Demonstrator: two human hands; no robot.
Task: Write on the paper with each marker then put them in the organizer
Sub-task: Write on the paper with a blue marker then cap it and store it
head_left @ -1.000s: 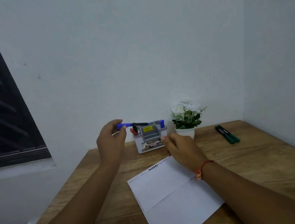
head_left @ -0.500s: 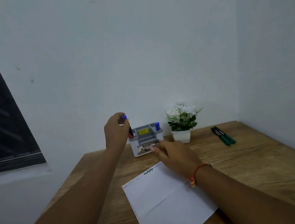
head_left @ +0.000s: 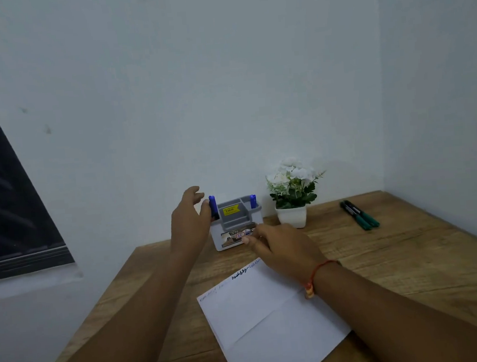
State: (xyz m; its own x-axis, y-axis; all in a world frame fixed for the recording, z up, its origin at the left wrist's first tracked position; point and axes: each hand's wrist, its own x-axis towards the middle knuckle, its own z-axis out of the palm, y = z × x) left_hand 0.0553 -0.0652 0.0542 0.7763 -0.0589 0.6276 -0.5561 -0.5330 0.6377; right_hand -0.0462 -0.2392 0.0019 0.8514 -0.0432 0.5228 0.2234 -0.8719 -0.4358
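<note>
Main risk, as I read it: the small grey-and-white plastic desk organizer (head_left: 236,222) looks light, and the blue-capped marker (head_left: 213,207) stands upright in its left-end slot with the left hand (head_left: 187,222) right against it. If that hand snags the cap as it leaves, it could tip the marker out or drag the organizer toward the wall behind it. The left fingers are loosely spread, thumb tip at or just beside the cap; can't tell if there is real contact, no visible pinch. The right hand (head_left: 282,246) sits just in front of the organizer, fingertips at its labelled front face, fingers together and slightly curled, holding nothing; probably bracing it. If it lets go early, the organizer slides on the smooth wood-grain table (head_left: 409,267). A second blue marker (head_left: 253,201) stands in the organizer's right-rear slot. Two green-and-black markers (head_left: 359,214) lie side by side, well right of the organizer past the white ceramic pot of white artificial flowers (head_left: 293,199), so my guess is the task is about half done; reaching across could clip that pot. The white creased sheet of paper (head_left: 271,321) lies flat in front of the organizer, scribbles along its far edge, unweighted, and a forearm could skew it.
</note>
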